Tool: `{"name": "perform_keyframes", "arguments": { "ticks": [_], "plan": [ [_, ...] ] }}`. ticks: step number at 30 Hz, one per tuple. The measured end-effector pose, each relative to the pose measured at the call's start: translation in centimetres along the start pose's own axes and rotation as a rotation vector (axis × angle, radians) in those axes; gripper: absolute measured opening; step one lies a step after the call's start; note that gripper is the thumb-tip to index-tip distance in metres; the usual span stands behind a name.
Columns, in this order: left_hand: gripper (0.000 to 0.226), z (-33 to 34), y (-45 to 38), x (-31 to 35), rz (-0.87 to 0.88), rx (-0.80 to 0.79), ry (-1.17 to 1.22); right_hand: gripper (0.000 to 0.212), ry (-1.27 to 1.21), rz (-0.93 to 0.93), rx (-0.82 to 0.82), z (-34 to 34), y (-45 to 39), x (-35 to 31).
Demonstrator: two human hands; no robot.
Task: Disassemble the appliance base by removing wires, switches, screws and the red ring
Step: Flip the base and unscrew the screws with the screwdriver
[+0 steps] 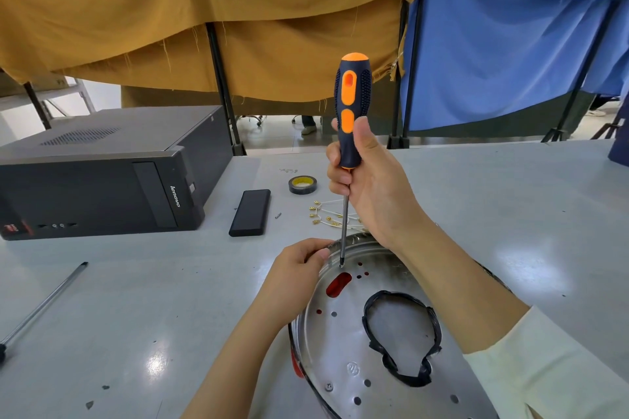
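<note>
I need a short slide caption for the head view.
Right hand drives a screwdriver into the metal base; left hand steadies its rim.

You are at a pale grey table point(143, 299) with a glossy top that throws back soft patches of overhead light. Behind it, 2 cloth screens hang from black poles: a mustard-yellow curtain point(190, 10) to your left and centre, a blue curtain point(510, 44) to your right. Under their frayed hems you see a light floor point(272, 133), chair castors and someone's shoe point(308, 129). At far right, black tripod legs point(558, 133) stand on that floor. A white wall point(20, 119) shows at far left.
</note>
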State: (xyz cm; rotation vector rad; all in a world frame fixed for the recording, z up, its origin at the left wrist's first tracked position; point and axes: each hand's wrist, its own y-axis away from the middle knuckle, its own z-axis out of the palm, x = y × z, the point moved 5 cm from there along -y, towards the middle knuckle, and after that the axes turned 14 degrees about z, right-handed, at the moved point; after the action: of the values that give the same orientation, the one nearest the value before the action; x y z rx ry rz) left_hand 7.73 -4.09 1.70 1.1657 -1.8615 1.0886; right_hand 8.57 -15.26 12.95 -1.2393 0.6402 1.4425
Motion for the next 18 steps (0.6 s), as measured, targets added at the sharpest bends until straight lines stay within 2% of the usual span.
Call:
{"name": "perform_keyframes", "arguments": {
  "ticks": [3, 6, 10, 13, 18],
  "plan": [
    [0.027, 0.03, 0.02, 0.01, 0.005, -0.001, -0.005, 0.034, 0.012, -0.013, 0.077, -0.41, 0.08, -0.09],
    [0.026, 0.01, 0.03, -0.05, 0.006, 0.002, -0.003, 0.029, -0.002, -0.037, 0.065, -0.44, 0.13, -0.05],
    [0.027, 0.04, -0.06, 0.00, 0.007, 0.002, -0.008, 0.051, -0.074, 0.014, 0.029, -0.37, -0.05, 0.27],
    [0.026, 0.00, 0.01, -0.01, 0.005, 0.003, -0.008, 0.042, -0.080, 0.005, 0.015, -0.29, -0.07, 0.07],
    [0.026, -0.01, 0.00, -0.02, 0.006, 0.003, -0.015, 0.035, -0.027, -0.038, 0.114, -0.84, -0.01, -0.05]
  ]
}}
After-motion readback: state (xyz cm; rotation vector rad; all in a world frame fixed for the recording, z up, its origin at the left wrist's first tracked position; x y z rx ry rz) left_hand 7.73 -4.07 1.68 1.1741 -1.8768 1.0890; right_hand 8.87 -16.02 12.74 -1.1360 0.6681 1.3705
